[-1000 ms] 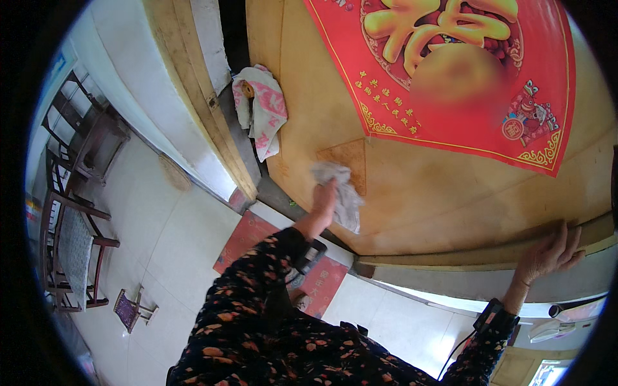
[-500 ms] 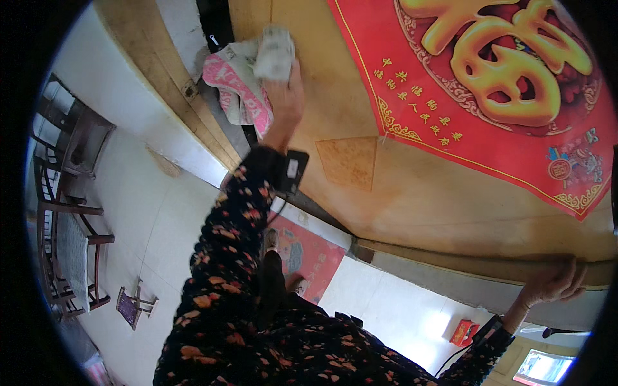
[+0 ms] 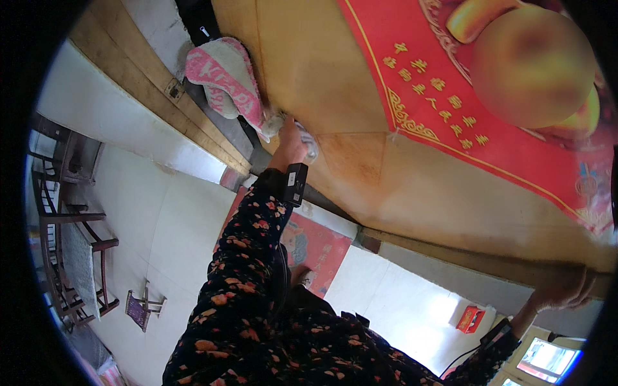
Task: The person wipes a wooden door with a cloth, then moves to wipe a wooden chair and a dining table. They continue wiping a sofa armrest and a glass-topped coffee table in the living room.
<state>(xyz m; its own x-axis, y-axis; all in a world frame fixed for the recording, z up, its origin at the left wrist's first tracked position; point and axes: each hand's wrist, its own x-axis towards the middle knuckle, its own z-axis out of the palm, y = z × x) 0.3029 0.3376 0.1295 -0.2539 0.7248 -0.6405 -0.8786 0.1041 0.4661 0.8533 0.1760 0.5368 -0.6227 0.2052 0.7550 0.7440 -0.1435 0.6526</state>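
Left hand (image 3: 293, 143): fingers closed around the cloth, left of frame centre
Cloth (image 3: 311, 145): white, bunched in that hand against the wooden door (image 3: 309, 71)
Right hand (image 3: 565, 289): at the door's edge, lower right; fingers bent, grip cannot be told
Towel (image 3: 226, 77): pink and white, upper left
Poster (image 3: 444, 109): red, upper right
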